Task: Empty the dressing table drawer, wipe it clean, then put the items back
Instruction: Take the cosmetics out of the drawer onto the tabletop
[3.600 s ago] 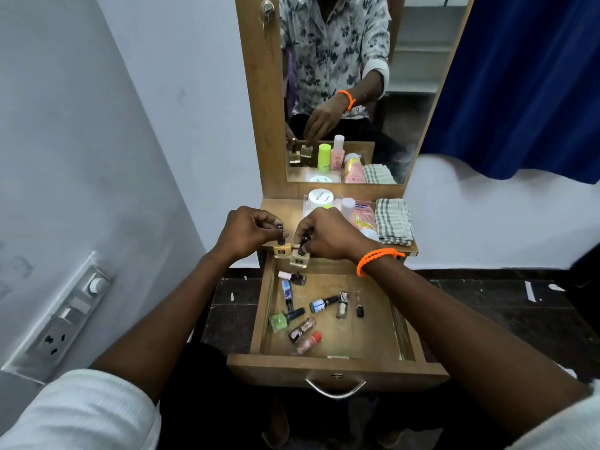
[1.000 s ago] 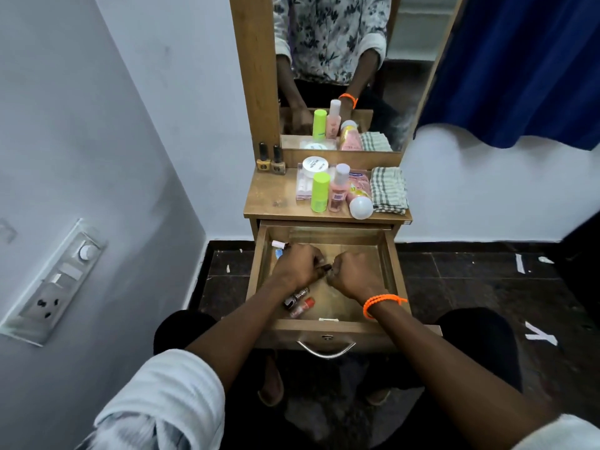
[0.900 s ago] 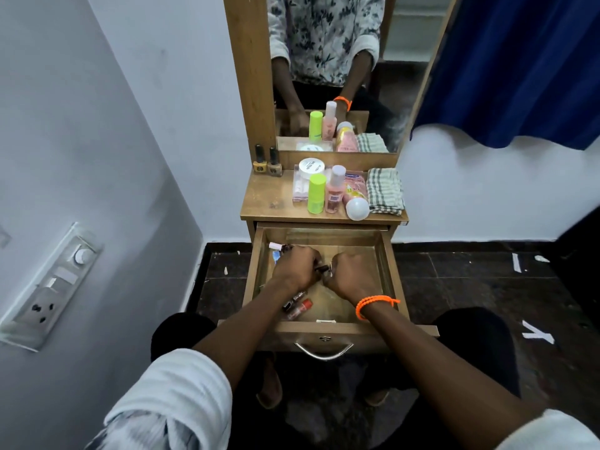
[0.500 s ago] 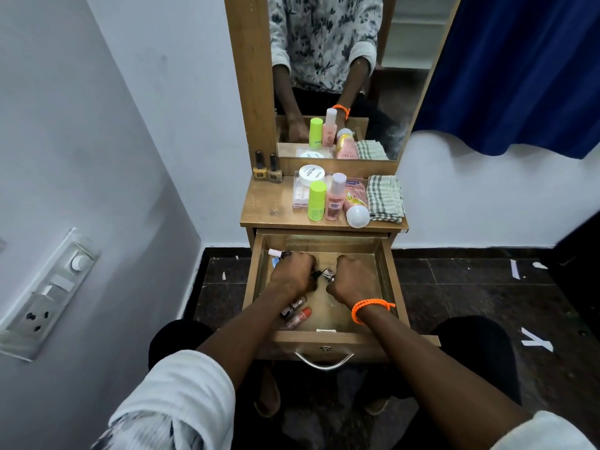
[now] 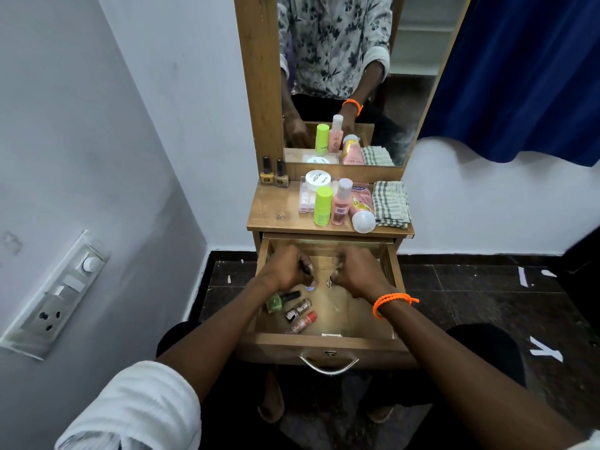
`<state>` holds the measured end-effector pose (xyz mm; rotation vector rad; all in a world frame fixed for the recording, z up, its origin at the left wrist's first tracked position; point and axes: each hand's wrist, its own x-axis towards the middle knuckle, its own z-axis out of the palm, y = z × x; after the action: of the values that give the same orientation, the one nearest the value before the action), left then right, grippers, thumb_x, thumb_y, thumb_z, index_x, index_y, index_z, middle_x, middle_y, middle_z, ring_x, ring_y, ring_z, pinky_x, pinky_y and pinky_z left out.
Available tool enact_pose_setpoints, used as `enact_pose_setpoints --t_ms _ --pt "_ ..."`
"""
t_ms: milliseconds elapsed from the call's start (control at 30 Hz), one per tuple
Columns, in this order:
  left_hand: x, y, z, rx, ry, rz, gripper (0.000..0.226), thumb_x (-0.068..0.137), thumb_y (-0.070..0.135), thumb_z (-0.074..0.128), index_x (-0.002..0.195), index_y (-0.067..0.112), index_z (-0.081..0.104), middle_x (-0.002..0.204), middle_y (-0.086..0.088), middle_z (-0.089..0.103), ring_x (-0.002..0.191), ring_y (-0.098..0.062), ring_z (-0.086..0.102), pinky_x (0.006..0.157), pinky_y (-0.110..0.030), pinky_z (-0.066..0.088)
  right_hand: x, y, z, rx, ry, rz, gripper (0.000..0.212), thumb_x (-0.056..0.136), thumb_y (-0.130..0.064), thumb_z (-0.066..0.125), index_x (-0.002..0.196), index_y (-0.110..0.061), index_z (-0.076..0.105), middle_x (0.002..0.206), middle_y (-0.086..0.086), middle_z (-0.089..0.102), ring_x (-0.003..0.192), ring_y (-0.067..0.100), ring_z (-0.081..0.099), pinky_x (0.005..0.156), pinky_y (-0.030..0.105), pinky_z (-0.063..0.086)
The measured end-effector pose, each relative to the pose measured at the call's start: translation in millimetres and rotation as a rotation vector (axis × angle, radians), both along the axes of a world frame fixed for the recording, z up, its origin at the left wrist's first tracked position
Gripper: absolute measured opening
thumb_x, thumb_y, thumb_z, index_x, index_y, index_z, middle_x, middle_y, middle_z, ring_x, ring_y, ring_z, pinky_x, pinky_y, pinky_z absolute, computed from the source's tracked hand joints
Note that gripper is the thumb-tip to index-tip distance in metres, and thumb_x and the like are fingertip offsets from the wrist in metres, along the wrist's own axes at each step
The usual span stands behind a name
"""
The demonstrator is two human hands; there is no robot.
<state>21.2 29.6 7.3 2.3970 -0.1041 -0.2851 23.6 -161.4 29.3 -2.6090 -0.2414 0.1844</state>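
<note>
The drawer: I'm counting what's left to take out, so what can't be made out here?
- Head view: what the closed left hand and right hand grip; the fingers cover it.
- Drawer floor beneath both hands and forearms.
- Labels on the three loose bottles: too small.

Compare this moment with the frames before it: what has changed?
Both hands, left hand and right hand, left the tabletop, where two polish bottles now stand, and closed on small bottles inside the drawer. Three bottles near its front stayed put.
</note>
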Motion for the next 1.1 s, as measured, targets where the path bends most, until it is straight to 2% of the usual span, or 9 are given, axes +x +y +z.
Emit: enact_pose_setpoints --t_ms 67,200,333,500,667,800,900,967,1100 --pt "-1 9 13 -0.042 -0.04 0.019 0.021 0.069 0.003 0.094 0.078 0.013 0.077 0.08 0.004 0.076 0.079 -0.015 0.074 0.073 -0.029 0.058 -1 8 9 0.043 -0.021 0.042 0.026 0.065 -0.011 0.081 0.078 -0.021 0.06 0.074 -0.007 0.064 0.073 0.017 0.063 0.055 0.029 0.048" --pt "3 35 43 -0.04 -0.114 0.067 0.026 0.065 0.008 0.097 0.08 0.014 0.076 0.083 0.0 0.076 0.079 -0.017 0.073 0.069 -0.028 0.056 -1 31 35 0.171 -0.082 0.152 0.027 0.065 -0.003 0.081 0.078 -0.019 0.065 0.074 -0.003 0.063 0.07 0.017 0.061 0.062 0.036 0.054" --pt "9 59 75 -0.025 -0.186 0.105 0.028 0.062 0.011 0.099 0.081 0.014 0.079 0.079 0.004 0.077 0.075 -0.011 0.073 0.069 -0.026 0.057 8 59 59 0.243 -0.103 0.191 0.018 0.068 -0.007 0.083 0.081 -0.015 0.074 0.077 0.003 0.07 0.072 0.018 0.065 0.062 0.03 0.053" --pt "28 79 100 -0.023 -0.224 0.152 0.024 0.066 0.004 0.095 0.086 0.009 0.081 0.077 0.003 0.077 0.071 -0.01 0.072 0.073 -0.03 0.061 28 91 87 0.235 -0.134 0.19 0.013 0.071 -0.012 0.084 0.082 -0.012 0.078 0.082 0.005 0.074 0.077 0.018 0.067 0.066 0.03 0.055" --pt "54 92 107 -0.003 -0.302 0.231 0.023 0.071 0.009 0.094 0.092 0.009 0.083 0.087 -0.005 0.079 0.072 -0.008 0.071 0.072 -0.024 0.057 59 116 116 0.212 -0.176 0.154 0.01 0.072 -0.001 0.075 0.078 -0.008 0.075 0.082 0.009 0.071 0.078 0.022 0.065 0.064 0.026 0.048" --pt "78 97 105 -0.025 -0.306 0.333 0.024 0.074 0.009 0.092 0.095 0.007 0.081 0.09 -0.011 0.079 0.079 -0.02 0.074 0.078 -0.033 0.06 91 130 127 0.165 -0.212 0.124 0.007 0.075 -0.001 0.074 0.078 -0.007 0.075 0.086 0.012 0.071 0.081 0.027 0.066 0.07 0.034 0.058" --pt "96 100 101 -0.069 -0.328 0.406 0.021 0.072 0.008 0.093 0.082 0.015 0.077 0.087 -0.009 0.078 0.081 -0.023 0.075 0.084 -0.042 0.063 114 138 126 0.11 -0.217 0.099 0.006 0.076 -0.002 0.075 0.081 -0.004 0.074 0.087 0.013 0.071 0.084 0.028 0.067 0.074 0.038 0.06" --pt "107 101 98 -0.082 -0.338 0.443 0.021 0.073 0.009 0.093 0.076 0.019 0.075 0.083 -0.006 0.077 0.079 -0.021 0.074 0.083 -0.043 0.063 127 141 123 0.083 -0.199 0.059 0.008 0.075 -0.003 0.077 0.083 -0.004 0.073 0.087 0.014 0.07 0.084 0.028 0.066 0.069 0.036 0.058" --pt "127 105 89 -0.1 -0.332 0.494 0.014 0.074 0.011 0.092 0.077 0.015 0.079 0.076 0.0 0.074 0.072 -0.015 0.072 0.08 -0.041 0.064 145 147 116 0.055 -0.174 -0.005 0.009 0.075 -0.002 0.07 0.069 -0.007 0.065 0.079 0.014 0.065 0.075 0.029 0.06 0.056 0.025 0.037"
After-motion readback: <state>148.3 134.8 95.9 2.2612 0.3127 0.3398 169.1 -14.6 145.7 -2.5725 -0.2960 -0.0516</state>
